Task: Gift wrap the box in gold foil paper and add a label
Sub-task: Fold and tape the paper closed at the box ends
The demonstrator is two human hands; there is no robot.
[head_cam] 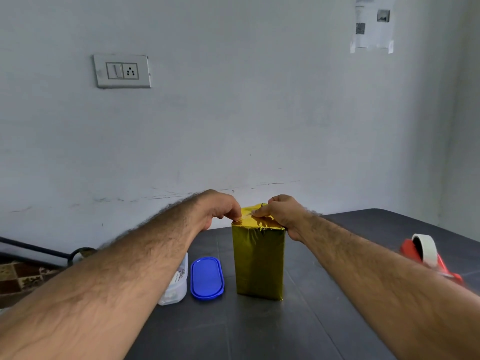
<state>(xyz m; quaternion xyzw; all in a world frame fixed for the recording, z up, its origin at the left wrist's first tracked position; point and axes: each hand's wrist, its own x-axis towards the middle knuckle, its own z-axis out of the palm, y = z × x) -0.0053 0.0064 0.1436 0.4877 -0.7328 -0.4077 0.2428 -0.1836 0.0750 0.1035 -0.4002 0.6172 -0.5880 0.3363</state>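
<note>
atop the upright box (258, 258), left hand (220, 209) and right hand (281, 211) pinched the foil flaps; folds needed tight creasing before taping.

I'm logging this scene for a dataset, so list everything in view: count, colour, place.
box: one, gold foil, upright mid-table
lid: one, blue, flat left of box
tub: one, clear, left of lid, partly behind forearm
tape dispenser: one, red with white roll, table's right
table: one, dark grey
switch plate: one, white, wall upper left
paper: one, white, wall upper right
left hand: fingers pinching foil on box top
right hand: pressing foil on box top
</note>
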